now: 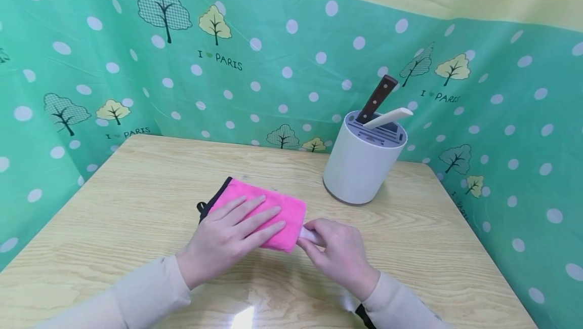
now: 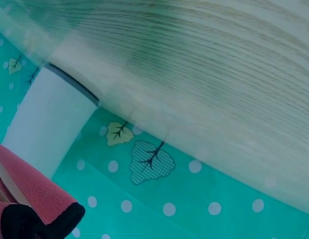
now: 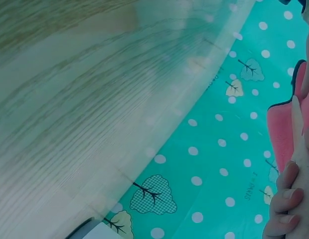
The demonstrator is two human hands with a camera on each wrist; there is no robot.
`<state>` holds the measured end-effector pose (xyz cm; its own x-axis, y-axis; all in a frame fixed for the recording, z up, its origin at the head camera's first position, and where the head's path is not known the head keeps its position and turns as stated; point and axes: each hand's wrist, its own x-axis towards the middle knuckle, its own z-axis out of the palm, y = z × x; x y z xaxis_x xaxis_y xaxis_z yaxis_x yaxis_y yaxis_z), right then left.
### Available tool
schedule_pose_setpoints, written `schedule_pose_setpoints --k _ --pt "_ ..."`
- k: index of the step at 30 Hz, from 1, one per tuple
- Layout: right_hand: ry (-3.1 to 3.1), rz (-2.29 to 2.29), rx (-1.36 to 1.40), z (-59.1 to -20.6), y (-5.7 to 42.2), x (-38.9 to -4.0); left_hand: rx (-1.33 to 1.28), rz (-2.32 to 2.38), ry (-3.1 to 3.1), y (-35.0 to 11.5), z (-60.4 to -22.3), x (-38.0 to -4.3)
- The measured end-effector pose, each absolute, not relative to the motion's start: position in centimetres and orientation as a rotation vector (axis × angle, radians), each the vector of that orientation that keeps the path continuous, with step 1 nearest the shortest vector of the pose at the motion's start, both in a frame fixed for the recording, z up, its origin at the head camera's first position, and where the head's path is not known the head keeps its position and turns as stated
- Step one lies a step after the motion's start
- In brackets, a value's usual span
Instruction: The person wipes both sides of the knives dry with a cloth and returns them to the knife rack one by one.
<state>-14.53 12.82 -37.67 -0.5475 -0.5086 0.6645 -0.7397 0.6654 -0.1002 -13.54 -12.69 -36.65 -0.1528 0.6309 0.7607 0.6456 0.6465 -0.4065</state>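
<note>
A folded pink cloth (image 1: 289, 210) with black edging and a small black loop lies over the front part of a knife with a white handle (image 1: 310, 235). My left hand (image 1: 225, 235) holds the cloth from above, its fingers spread across the pink side and its thumb hidden. My right hand (image 1: 339, 255) grips the knife handle at the cloth's right end. In the left wrist view, a pale strip shows inside the fold of the cloth (image 2: 42, 194). The right wrist view catches curled right fingers (image 3: 284, 201) beside the cloth at its right edge.
A white round knife block (image 1: 360, 167) with a grey slotted top stands at the back right. A brown-handled knife (image 1: 378, 97) and a white-handled one (image 1: 389, 117) stick out of it. A green dotted curtain (image 1: 273, 91) surrounds the wooden table (image 1: 150, 192) behind and at the sides.
</note>
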Motion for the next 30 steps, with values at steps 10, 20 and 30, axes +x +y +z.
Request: schedule_pose_setpoints --k 10,20,30 --pt "-2.273 0.543 0.955 -37.9 13.3 -14.7 -1.021 -0.044 -1.853 -12.8 -36.6 -13.7" --pt "-2.279 0.579 0.937 -38.2 13.7 -14.7 -1.01 -0.06 -1.879 -13.2 -36.7 -13.7" --pt "-2.301 0.597 0.901 -38.5 14.2 -14.7 -0.975 -0.019 -1.946 -14.0 -37.0 -13.7"
